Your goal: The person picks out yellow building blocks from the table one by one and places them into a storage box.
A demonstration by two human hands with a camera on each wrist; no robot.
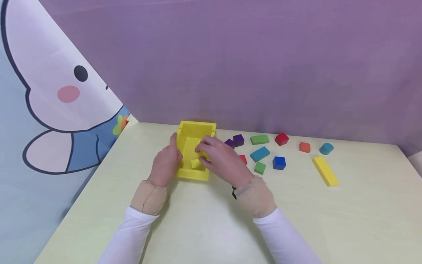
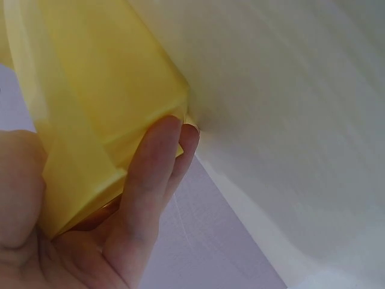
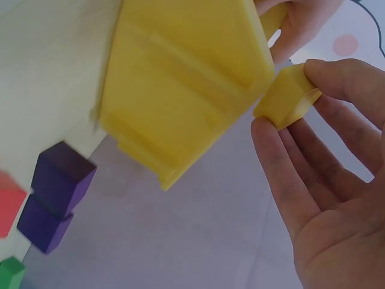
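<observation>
The left hand (image 1: pixel 165 163) is grasping the yellow box (image 1: pixel 193 175) at its left wall, with fingers bearing against the outer surface. The box is occupying the far part of the pale table (image 1: pixel 204 220), its opening facing the head camera; whether its base is fully resting on the surface cannot be told.

The right hand (image 1: pixel 224 159) is reaching over the right wall of the box and is pinching a small yellow block (image 3: pixel 280 99) between thumb and fingertips. In the right wrist view, this block is appearing close beside the box edge; contact between the two cannot be confirmed.

Further components are lying to the right of the box, as follows. Two purple blocks (image 1: pixel 238 140) are sitting nearest, close together, with a partly hidden red piece (image 1: pixel 242 159) showing beyond the right hand. A green bar (image 1: pixel 259 139), a turquoise bar (image 1: pixel 260 154) and a small green block (image 1: pixel 259 168) are forming a loose column. A blue cube (image 1: pixel 279 163) is standing nearer the person than a red cube (image 1: pixel 281 139). An orange block (image 1: pixel 304 147), a teal cylinder (image 1: pixel 326 148) and a long yellow bar (image 1: pixel 325 171) are occupying the far right, the bar lying diagonally. A purple backdrop (image 1: pixel 263 73) is hanging behind the table
</observation>
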